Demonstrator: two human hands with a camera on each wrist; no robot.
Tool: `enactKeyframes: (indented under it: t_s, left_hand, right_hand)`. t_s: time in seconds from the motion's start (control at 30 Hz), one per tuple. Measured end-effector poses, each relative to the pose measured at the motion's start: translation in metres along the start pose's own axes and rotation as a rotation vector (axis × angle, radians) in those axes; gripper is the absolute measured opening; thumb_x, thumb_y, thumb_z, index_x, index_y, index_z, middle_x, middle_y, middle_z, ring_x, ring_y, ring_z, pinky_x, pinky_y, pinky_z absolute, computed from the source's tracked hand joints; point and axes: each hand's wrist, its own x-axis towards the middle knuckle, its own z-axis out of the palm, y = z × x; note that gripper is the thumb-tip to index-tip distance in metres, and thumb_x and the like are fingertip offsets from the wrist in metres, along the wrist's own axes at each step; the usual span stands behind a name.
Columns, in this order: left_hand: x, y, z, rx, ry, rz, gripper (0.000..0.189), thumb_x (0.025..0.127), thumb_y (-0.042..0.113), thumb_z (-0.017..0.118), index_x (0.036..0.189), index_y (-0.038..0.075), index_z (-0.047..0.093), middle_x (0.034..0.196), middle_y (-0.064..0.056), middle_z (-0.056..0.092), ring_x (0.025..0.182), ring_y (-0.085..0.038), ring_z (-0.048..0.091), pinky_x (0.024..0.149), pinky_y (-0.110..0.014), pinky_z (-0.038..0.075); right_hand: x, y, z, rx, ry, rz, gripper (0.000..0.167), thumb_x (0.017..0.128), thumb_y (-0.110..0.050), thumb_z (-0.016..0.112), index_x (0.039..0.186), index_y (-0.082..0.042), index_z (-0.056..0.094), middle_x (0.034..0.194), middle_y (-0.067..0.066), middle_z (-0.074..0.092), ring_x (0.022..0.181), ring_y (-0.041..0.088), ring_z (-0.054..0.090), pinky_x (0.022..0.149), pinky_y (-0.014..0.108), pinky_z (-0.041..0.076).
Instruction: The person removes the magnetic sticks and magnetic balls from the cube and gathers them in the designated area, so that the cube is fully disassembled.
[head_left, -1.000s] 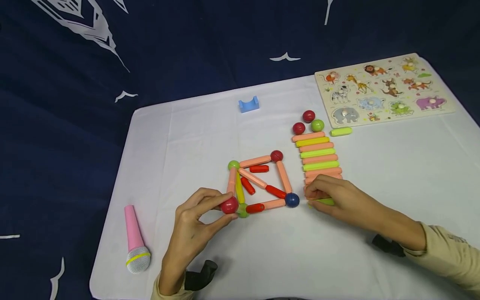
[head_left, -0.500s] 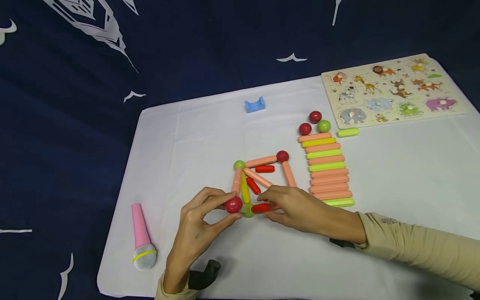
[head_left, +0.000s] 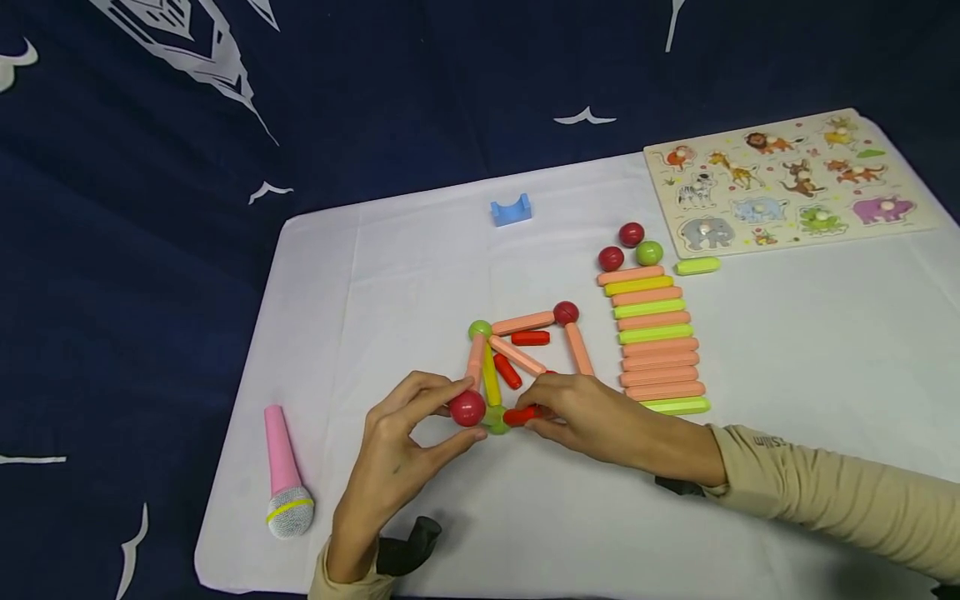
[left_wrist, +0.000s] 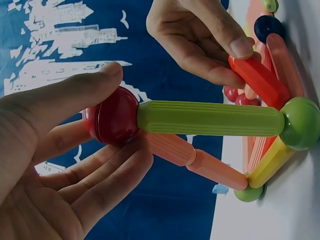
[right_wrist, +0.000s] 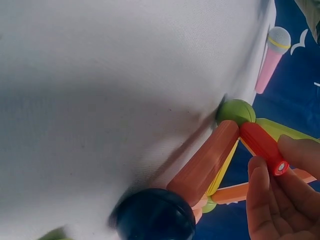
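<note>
My left hand [head_left: 408, 437] holds a red ball [left_wrist: 111, 116] between thumb and fingers. From that ball a lime-green magnetic rod [left_wrist: 210, 118] runs down to a green ball [left_wrist: 300, 123] on the table, and jointed salmon rods [left_wrist: 195, 160] slope to another green ball [left_wrist: 250, 192]. My right hand [head_left: 592, 417] pinches a short red rod [right_wrist: 262, 145] by its free end; its other end meets the nearer green ball. A yellow rod [head_left: 491, 379] joins the two green balls. A dark blue ball [right_wrist: 155, 215] forms another corner, hidden behind my right hand in the head view.
A row of rods [head_left: 660, 333] lies to the right, with loose red balls [head_left: 632, 234] above it. Farther back are an animal puzzle board [head_left: 787, 237] and a blue curved block [head_left: 512, 215]. A pink toy microphone [head_left: 281, 471] lies at the left.
My right hand has let go of a lime rod at the bottom of the row and moved left to pinch the short red rod. My left hand keeps hold of the red ball.
</note>
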Motion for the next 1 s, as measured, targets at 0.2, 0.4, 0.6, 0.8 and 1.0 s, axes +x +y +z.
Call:
enactKeyframes:
  t_s: [0.2,0.4,0.6,0.8,1.0]
  left_hand:
    - [-0.002,-0.004,-0.005,0.028,-0.016,0.011,0.06,0.066,0.006,0.091,0.122,0.008,0.07,0.108,0.002,0.064,0.088,-0.012,0.066,0.079,-0.029,0.058]
    - [0.005,-0.03,-0.029,-0.032,-0.256,-0.103,0.072,0.076,-0.003,0.082,0.14,0.016,0.055,0.124,-0.002,0.06,0.1,-0.019,0.065,0.087,-0.036,0.056]
    - [0.054,-0.061,-0.01,0.096,-0.393,-0.158,0.059,0.09,-0.007,0.062,0.145,0.01,0.048,0.133,-0.015,0.052,0.11,-0.031,0.059,0.092,-0.043,0.054]
    - [0.079,-0.072,0.01,0.197,-0.415,-0.123,0.053,0.092,-0.011,0.055,0.142,0.005,0.051,0.149,-0.019,0.04,0.136,-0.034,0.039,0.109,-0.05,0.038]
    - [0.075,-0.075,0.015,0.207,-0.476,-0.191,0.042,0.095,0.0,0.056,0.136,0.003,0.056,0.147,-0.013,0.045,0.138,-0.031,0.038,0.113,-0.05,0.032]
  right_hand:
    - [0.001,-0.001,0.001,-0.006,0.001,-0.005,0.025,0.081,-0.009,0.082,0.104,-0.005,0.074,0.1,0.003,0.071,0.086,0.011,0.066,0.073,0.018,0.057]
    - [0.001,-0.001,0.001,0.002,-0.004,-0.005,0.024,0.081,-0.009,0.081,0.104,-0.006,0.074,0.1,0.003,0.071,0.085,0.01,0.066,0.072,0.017,0.056]
    - [0.0,0.002,-0.003,0.013,0.004,0.014,0.022,0.081,-0.008,0.081,0.102,-0.005,0.073,0.099,0.002,0.07,0.079,0.006,0.064,0.068,0.015,0.055]
    - [-0.001,0.001,-0.007,-0.04,-0.004,0.008,0.023,0.082,-0.009,0.08,0.104,-0.006,0.072,0.101,0.001,0.069,0.077,0.005,0.061,0.066,0.016,0.055]
    - [0.001,-0.022,-0.013,-0.187,0.157,-0.196,0.048,0.083,-0.013,0.077,0.127,-0.006,0.058,0.123,0.003,0.06,0.101,0.011,0.058,0.084,0.025,0.055]
